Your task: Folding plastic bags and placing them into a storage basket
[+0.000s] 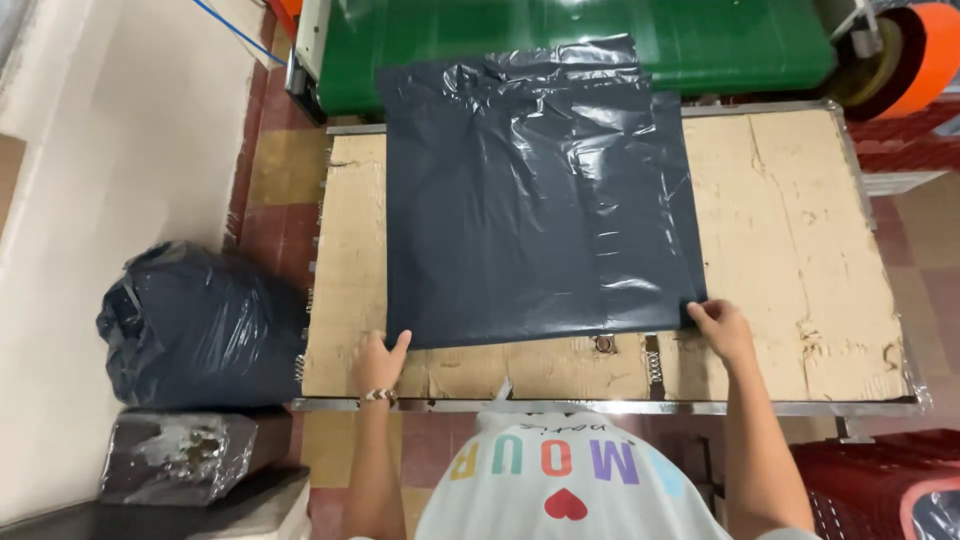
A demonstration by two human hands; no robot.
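A large dark grey plastic bag (pixel 535 200) lies flat on a cardboard-covered table (pixel 790 240), its far edge reaching onto a green conveyor belt (pixel 700 45). My left hand (pixel 378 362) rests at the bag's near left corner, fingers on the cardboard, thumb touching the plastic edge. My right hand (pixel 722 328) pinches the bag's near right corner. The plastic is wrinkled at the top and smooth lower down.
A rolled bundle of dark plastic bags (pixel 195 325) sits on the floor at the left, with a shiny wrapped block (pixel 180 455) below it. An orange-rimmed roll (pixel 905 55) stands at the top right. A red crate (pixel 880 485) is at the lower right.
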